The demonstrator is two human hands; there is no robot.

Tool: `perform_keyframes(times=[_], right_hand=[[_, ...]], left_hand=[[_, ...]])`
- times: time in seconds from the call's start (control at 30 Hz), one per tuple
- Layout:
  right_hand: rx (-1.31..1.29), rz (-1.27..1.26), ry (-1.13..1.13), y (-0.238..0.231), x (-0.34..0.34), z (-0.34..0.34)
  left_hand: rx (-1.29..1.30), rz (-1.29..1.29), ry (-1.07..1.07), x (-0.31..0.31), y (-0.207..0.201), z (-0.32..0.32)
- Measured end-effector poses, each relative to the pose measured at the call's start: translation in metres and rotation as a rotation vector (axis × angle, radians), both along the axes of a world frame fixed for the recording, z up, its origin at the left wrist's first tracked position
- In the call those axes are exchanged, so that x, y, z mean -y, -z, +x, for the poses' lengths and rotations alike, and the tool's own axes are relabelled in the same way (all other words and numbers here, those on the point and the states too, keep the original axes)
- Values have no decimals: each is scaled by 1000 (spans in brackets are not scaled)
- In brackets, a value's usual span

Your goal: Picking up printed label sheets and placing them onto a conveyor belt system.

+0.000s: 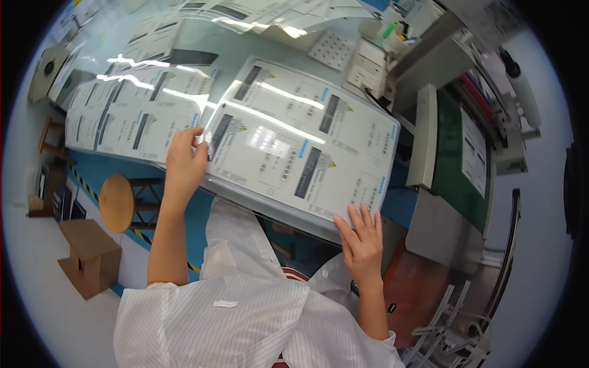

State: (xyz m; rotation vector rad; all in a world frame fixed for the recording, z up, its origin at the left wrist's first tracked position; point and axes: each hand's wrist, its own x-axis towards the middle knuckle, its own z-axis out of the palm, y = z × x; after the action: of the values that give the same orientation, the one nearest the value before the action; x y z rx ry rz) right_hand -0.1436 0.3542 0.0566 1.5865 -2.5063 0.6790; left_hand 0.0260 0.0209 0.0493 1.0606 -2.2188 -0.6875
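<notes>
A glossy sheet [276, 178] with printed label panels, dark bars and small blue and yellow marks lies on top of a clear-edged stack in front of me. At its left edge my left hand [186, 158] is closed, thumb and fingers pinching the rim. My right hand [362, 245] rests on the near right corner with its fingers spread and stretched out. Left of the stack, a similar printed sheet [138, 113] lies flat beside my left hand. White light streaks reflect across both sheets.
At the right stands a machine with a green bed [451, 159] carrying a printed sheet. A switch box [367, 66] and a cup of tools [397, 42] sit at the back. A round wooden stool [118, 202] and an open cardboard box [92, 257] stand at lower left.
</notes>
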Motion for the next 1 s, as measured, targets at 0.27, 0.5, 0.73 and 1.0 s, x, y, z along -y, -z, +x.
perform_keyframes(times=[0.27, 0.5, 0.73, 1.0], right_hand=[[94, -66, 7, 5, -8, -12], [-9, -208, 460, 25, -68, -95], [-246, -45, 776, 83, -147, -192], [-342, -37, 956, 90, -188, -242]], left_hand=[[154, -69, 45, 0, -6, -2], [168, -174, 154, 15, 6, -18], [192, -109, 5, 31, 41, -28], [201, -143, 25, 39, 54, -30]])
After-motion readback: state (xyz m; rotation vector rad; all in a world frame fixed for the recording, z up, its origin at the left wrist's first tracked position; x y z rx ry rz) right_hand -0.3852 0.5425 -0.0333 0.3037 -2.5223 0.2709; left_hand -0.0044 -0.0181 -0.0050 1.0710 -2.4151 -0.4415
